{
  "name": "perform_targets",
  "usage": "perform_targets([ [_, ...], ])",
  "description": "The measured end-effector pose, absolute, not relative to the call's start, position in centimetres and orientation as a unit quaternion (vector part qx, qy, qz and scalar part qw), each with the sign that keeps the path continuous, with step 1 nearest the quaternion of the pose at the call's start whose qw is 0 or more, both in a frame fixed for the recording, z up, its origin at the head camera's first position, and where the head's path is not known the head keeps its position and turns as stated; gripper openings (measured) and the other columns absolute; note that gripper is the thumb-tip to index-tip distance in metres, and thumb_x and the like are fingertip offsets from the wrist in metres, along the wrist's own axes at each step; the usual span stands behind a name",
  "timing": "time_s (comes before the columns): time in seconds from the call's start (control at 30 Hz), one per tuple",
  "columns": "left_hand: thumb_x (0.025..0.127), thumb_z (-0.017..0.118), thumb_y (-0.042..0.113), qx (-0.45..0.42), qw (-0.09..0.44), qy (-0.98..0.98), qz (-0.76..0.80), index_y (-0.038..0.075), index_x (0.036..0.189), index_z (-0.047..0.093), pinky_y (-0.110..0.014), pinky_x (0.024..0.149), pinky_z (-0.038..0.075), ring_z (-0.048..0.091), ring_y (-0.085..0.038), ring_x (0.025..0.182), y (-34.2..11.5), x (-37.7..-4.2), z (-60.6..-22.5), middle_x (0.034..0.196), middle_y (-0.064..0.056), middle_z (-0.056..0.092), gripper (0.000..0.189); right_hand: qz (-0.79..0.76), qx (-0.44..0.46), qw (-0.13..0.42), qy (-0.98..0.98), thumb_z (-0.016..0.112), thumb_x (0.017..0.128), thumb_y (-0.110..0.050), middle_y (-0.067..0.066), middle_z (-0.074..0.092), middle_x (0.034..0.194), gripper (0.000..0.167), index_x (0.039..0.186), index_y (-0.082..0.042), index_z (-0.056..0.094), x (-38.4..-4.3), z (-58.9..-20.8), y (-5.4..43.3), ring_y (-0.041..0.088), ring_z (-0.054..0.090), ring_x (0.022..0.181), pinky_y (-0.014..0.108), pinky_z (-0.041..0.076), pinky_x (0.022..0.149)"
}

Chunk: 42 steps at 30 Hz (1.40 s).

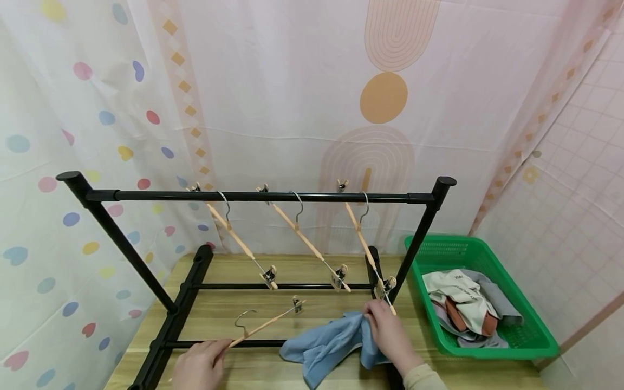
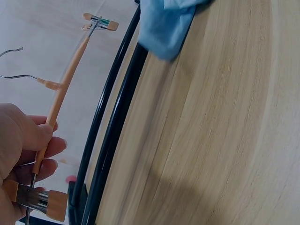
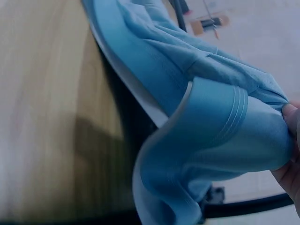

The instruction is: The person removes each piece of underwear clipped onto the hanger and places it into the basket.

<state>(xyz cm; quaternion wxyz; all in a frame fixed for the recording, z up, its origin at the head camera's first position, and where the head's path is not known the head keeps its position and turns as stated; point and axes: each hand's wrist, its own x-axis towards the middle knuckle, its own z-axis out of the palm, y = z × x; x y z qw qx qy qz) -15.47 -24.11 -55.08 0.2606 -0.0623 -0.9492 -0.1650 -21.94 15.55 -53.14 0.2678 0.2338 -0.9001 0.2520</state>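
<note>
My left hand [image 1: 202, 364] grips a wooden clip hanger [image 1: 267, 325] near one end. Thumb and fingers wrap its bar in the left wrist view, with one metal clip [image 2: 35, 199] by the palm and the other clip [image 2: 101, 22] at the far end. The hanger's metal hook sticks out sideways. My right hand [image 1: 390, 331] pinches a light blue cloth garment [image 1: 331, 344], which droops in folds over the rack's front bar. Rows of stitching run along the garment's hem [image 3: 229, 110] in the right wrist view. Its lower part is bunched.
A black rack [image 1: 273, 196] stands on the wooden table [image 1: 234, 268]. From its top bar hang three more clip hangers, one at left [image 1: 239, 238], one in the middle [image 1: 307, 241] and one at right [image 1: 363, 238]. A green basket [image 1: 487, 353] at right holds folded clothes [image 1: 463, 303].
</note>
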Motion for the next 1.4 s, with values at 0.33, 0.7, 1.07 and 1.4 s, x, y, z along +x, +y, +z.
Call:
perform_targets([
  [0.33, 0.069, 0.083, -0.001, -0.055, 0.249, -0.953, -0.163, 0.015, 0.088, 0.079, -0.046, 0.054, 0.051, 0.063, -0.024, 0.066, -24.9, -15.1, -54.3, 0.075, 0.004, 0.068, 0.026, 0.224, 0.188, 0.255, -0.922, 0.077, 0.080, 0.007, 0.003, 0.060, 0.089, 0.027, 0.090, -0.012, 0.060, -21.6, -50.2, 19.1, 0.019, 0.062, 0.076, 0.033, 0.052, 0.063],
  [0.7, 0.063, 0.083, 0.000, -0.075, 0.312, -0.936, -0.146, 0.016, 0.085, 0.079, -0.042, 0.048, 0.049, 0.062, -0.021, 0.060, -26.8, -14.9, -53.7, 0.070, 0.005, 0.067, 0.028, 0.204, 0.190, 0.321, -0.905, 0.076, 0.079, 0.009, 0.007, 0.060, 0.090, 0.026, 0.088, -0.009, 0.059, -21.6, -48.5, 22.7, 0.020, 0.060, 0.074, 0.037, 0.051, 0.060],
  [1.07, 0.067, 0.084, 0.002, -0.061, 0.271, -0.950, -0.144, 0.019, 0.088, 0.078, -0.043, 0.047, 0.048, 0.060, -0.021, 0.059, -27.8, -14.5, -53.3, 0.071, 0.007, 0.066, 0.028, 0.223, 0.157, 0.352, -0.895, 0.070, 0.082, 0.015, 0.014, 0.059, 0.092, 0.023, 0.091, -0.004, 0.059, -22.0, -44.8, 26.2, 0.031, 0.059, 0.081, 0.048, 0.049, 0.066],
  [1.4, 0.066, 0.085, 0.001, -0.056, 0.260, -0.954, -0.137, 0.018, 0.089, 0.078, -0.042, 0.048, 0.047, 0.059, -0.020, 0.059, -28.3, -14.4, -53.2, 0.071, 0.007, 0.065, 0.030, 0.231, 0.111, 0.368, -0.894, 0.065, 0.087, 0.014, 0.020, 0.058, 0.095, 0.015, 0.095, 0.002, 0.060, -22.0, -40.2, 29.8, 0.035, 0.055, 0.084, 0.051, 0.042, 0.069],
])
